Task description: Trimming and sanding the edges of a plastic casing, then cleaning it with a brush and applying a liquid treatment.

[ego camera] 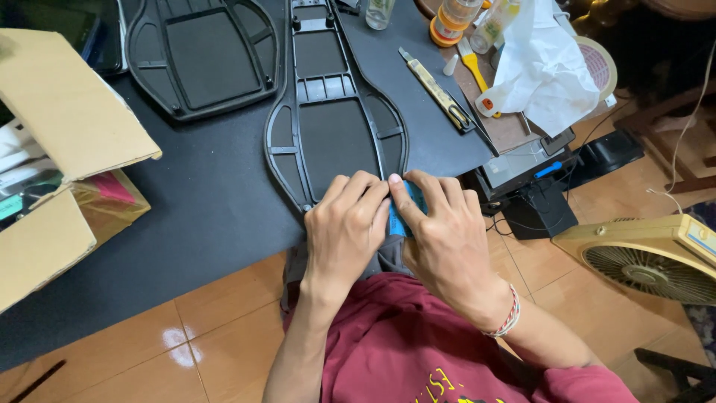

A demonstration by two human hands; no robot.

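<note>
My left hand point(344, 227) and my right hand point(446, 237) are pressed together at the near end of a long black plastic frame panel point(332, 119) lying on a black mat point(216, 201). Between the fingers of both hands shows a small blue piece point(401, 220), mostly hidden by them. The thumbs meet over it at the panel's rounded near edge. My right wrist wears a red and white cord bracelet point(509, 317). I cannot tell what the blue piece is.
A second black panel point(201, 56) lies at the far left. An open cardboard box point(52, 149) stands on the left. A utility knife point(436, 89), yellow-handled tool point(475, 71), bottles point(456, 19), white cloth point(544, 71) and tape roll point(600, 67) lie at the back right. A fan point(649, 250) sits on the floor.
</note>
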